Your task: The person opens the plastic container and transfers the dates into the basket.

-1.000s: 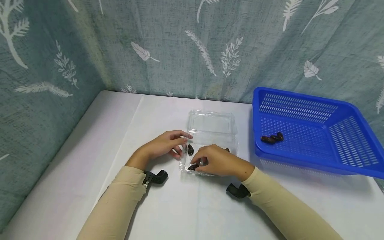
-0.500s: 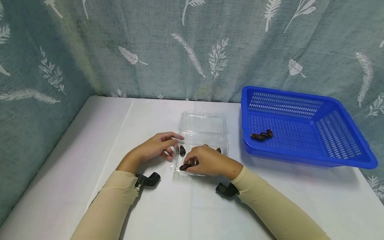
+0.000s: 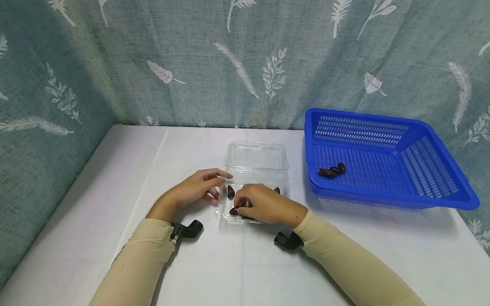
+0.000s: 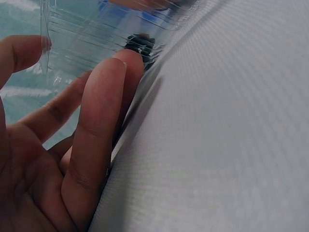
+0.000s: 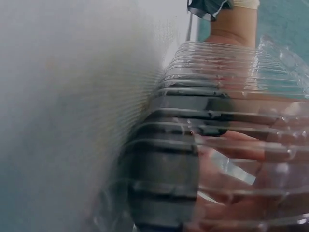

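A clear plastic clamshell box (image 3: pixel 255 156) lies in the middle with its lid folded back. Inside it, one dark brown date (image 3: pixel 231 192) sits by the left wall and another near the right side. My right hand (image 3: pixel 269 204) reaches into the front of the box, its fingertips curled on a date (image 3: pixel 234 211) at the front left. More dark dates (image 5: pixel 164 179) show blurred through the ribbed wall in the right wrist view; the hand partly hides them. My left hand (image 3: pixel 197 187) is beside the box, loosely spread fingers (image 4: pixel 101 101) touching its left side.
A blue perforated basket (image 3: pixel 360 191) stands to the right, with several dates (image 3: pixel 332 171) in its left part. A white cloth (image 3: pixel 183 272) covers the table. A leaf-patterned curtain (image 3: pixel 191 63) hangs behind and at the left.
The head view has shifted, so everything appears further left. My right fingers have closed in on the date at the box's front left. My left hand stays at the box's side.
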`<control>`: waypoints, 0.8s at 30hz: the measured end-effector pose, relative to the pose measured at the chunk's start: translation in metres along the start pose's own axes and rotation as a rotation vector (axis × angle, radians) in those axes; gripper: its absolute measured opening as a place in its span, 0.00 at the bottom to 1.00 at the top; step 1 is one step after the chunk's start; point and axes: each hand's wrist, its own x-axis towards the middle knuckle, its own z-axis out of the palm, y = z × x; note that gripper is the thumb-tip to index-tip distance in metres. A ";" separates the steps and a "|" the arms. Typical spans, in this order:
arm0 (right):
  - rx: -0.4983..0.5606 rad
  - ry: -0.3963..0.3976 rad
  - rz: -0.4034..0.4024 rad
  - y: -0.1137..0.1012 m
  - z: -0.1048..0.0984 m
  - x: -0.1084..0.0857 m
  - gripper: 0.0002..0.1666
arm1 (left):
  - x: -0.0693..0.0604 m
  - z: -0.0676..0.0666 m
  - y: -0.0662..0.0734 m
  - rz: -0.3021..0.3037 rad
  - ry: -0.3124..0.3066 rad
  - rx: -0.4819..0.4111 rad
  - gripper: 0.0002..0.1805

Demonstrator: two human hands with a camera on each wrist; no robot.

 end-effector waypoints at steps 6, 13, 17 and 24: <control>-0.064 0.052 -0.015 -0.002 0.000 0.001 0.04 | -0.003 -0.002 0.000 0.002 0.007 0.009 0.23; -0.087 0.124 -0.012 -0.006 -0.003 0.000 0.04 | -0.004 -0.002 -0.001 0.004 0.006 0.001 0.22; -0.074 0.166 -0.021 -0.004 -0.008 -0.002 0.05 | -0.002 -0.002 -0.001 0.018 -0.002 -0.010 0.23; -0.043 0.291 -0.066 -0.001 -0.025 -0.008 0.06 | 0.004 -0.002 -0.002 0.017 -0.012 -0.002 0.22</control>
